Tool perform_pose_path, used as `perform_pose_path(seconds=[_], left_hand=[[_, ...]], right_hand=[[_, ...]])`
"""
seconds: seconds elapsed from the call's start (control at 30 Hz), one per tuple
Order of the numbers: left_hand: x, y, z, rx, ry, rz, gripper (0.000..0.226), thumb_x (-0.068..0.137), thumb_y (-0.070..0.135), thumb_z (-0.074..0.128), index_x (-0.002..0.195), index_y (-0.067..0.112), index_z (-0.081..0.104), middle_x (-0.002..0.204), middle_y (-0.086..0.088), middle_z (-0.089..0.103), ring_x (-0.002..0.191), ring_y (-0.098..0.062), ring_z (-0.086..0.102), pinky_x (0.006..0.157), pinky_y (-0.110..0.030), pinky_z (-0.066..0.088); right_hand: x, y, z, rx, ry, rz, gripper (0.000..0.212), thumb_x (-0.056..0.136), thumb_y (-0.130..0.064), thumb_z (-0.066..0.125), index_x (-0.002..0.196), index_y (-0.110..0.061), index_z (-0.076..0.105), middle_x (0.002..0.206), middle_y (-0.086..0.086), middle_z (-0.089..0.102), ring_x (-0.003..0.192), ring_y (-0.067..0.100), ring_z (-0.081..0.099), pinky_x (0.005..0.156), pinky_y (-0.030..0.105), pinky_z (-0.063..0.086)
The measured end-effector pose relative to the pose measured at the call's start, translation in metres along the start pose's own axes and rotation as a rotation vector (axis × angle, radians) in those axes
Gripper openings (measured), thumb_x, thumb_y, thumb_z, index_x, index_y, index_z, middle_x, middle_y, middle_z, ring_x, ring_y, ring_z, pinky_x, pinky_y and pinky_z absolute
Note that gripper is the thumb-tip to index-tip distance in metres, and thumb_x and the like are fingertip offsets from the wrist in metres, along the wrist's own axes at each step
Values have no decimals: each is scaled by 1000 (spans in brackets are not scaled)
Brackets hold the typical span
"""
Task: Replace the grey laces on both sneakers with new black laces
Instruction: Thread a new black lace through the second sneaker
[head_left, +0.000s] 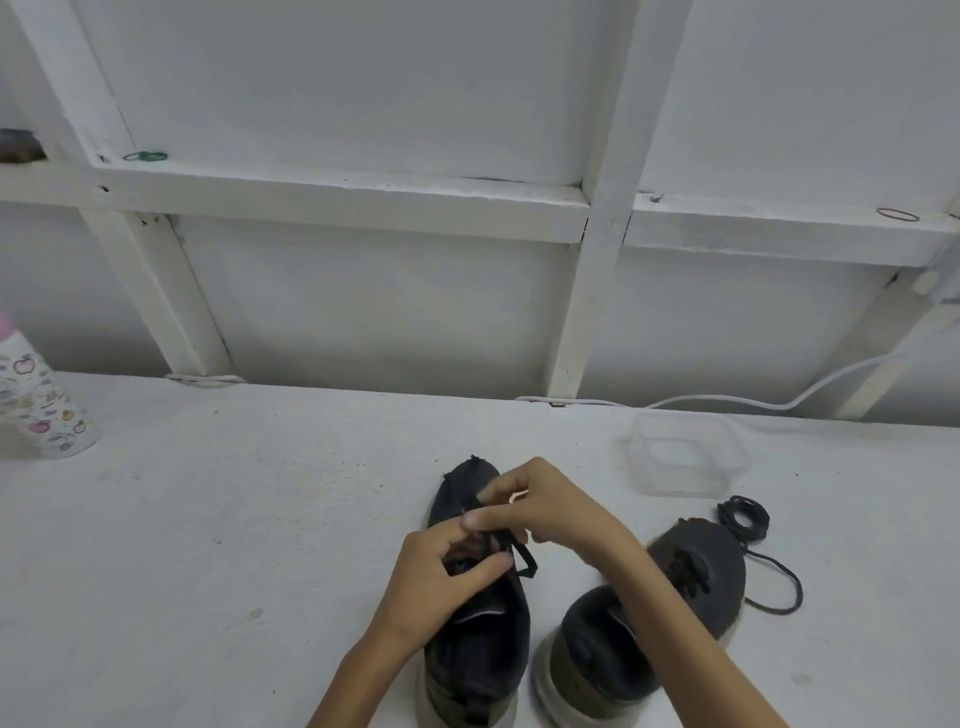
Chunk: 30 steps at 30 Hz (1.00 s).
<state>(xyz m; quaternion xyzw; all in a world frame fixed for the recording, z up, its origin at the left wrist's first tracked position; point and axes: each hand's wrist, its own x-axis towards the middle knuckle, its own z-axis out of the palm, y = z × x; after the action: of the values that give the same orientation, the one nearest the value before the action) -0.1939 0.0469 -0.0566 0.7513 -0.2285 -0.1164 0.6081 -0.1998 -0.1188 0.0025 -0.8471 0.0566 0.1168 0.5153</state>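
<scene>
The left sneaker (467, 486) stands toe-away on the table (208, 519), just beside the right sneaker (701, 566). The left hand (441, 566) curls over its eyelets, gripping the upper. The right hand (545, 506), wrist bent across, pinches the black lace (524, 558) above them.

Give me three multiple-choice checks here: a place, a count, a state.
1. Where is the coiled black lace? A on the table beyond the right sneaker; B in the clear container; C beside the bottle.
2. How many sneakers are out? A one; B two; C three.
3. What is the right hand doing? A lying flat; B lifting the container; C pinching a lace.
Key: 1 A, the coil lies past that sneaker's toe. 2 B, the left sneaker and the right. 3 C, it holds the lace above the left sneaker.
</scene>
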Motion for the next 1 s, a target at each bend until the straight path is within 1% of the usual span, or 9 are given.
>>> perform_pose_path(seconds=[0.1, 0.2, 0.33, 0.43, 0.63, 0.77, 0.87, 0.93, 1.0], left_hand=[[0, 2, 0, -7, 0, -22, 15, 80, 14, 78, 91, 25, 74, 84, 10, 75, 83, -5, 71, 77, -16, 52], [2, 2, -3, 8, -49, -38, 13, 80, 18, 78, 91, 24, 74, 87, 9, 75, 87, -8, 71, 81, -21, 54], [4, 2, -6, 32, -106, -37, 8, 79, 20, 78, 83, 24, 74, 84, 6, 75, 85, -11, 71, 81, -23, 55], [4, 1, -6, 49, -119, -23, 7, 79, 21, 78, 82, 24, 73, 84, 6, 74, 85, -12, 70, 80, -23, 54], [6, -1, -13, 48, -104, -29, 7, 78, 22, 79, 83, 21, 73, 83, 4, 74, 83, -13, 70, 79, -24, 55], [2, -2, -17, -85, -135, -115, 15, 79, 18, 79, 91, 12, 73, 90, -3, 75, 89, -18, 71, 86, -29, 56], [2, 5, -15, -213, 40, -112, 10, 86, 16, 69, 90, 7, 73, 87, -9, 75, 89, -24, 72, 83, -25, 55], [3, 8, -17, -272, 265, -110, 12, 89, 13, 63, 89, 4, 71, 83, -9, 75, 85, -23, 72, 82, -24, 56], [3, 3, -27, -302, 502, -124, 10, 91, 12, 61, 89, 7, 69, 82, -6, 75, 84, -22, 73, 83, -31, 56]], right_hand=[[0, -4, 7, 65, 46, -109, 22, 79, -11, 78, 72, 6, 64, 59, 4, 55, 48, 13, 46, 45, 16, 35], [2, -8, 4, 130, 72, -156, 19, 81, -4, 74, 67, 2, 63, 49, 4, 53, 44, 14, 47, 47, 21, 37], [2, -31, -10, 301, 153, -266, 13, 82, 2, 71, 70, -2, 68, 51, 12, 54, 44, 18, 46, 47, 22, 39], [7, -62, -34, 463, 298, -378, 11, 84, 9, 65, 74, 4, 65, 48, 4, 55, 40, 10, 47, 44, 18, 37], [21, -80, -42, 550, 317, -386, 4, 84, 4, 68, 81, 6, 67, 51, 0, 55, 43, 10, 48, 48, 19, 40], [21, -68, -37, 572, 254, -361, 13, 84, -2, 70, 89, 10, 67, 58, 3, 56, 46, 12, 46, 49, 21, 38], [16, -55, -45, 566, 263, -323, 13, 84, -5, 71, 90, 5, 68, 60, 3, 61, 45, 13, 45, 47, 22, 35], [11, -42, -54, 531, 310, -275, 15, 84, -6, 72, 94, 3, 66, 60, 1, 63, 44, 13, 46, 46, 22, 35], [7, -23, -62, 463, 413, -201, 22, 82, -7, 76, 95, 3, 62, 57, 2, 58, 42, 14, 47, 43, 24, 34]])
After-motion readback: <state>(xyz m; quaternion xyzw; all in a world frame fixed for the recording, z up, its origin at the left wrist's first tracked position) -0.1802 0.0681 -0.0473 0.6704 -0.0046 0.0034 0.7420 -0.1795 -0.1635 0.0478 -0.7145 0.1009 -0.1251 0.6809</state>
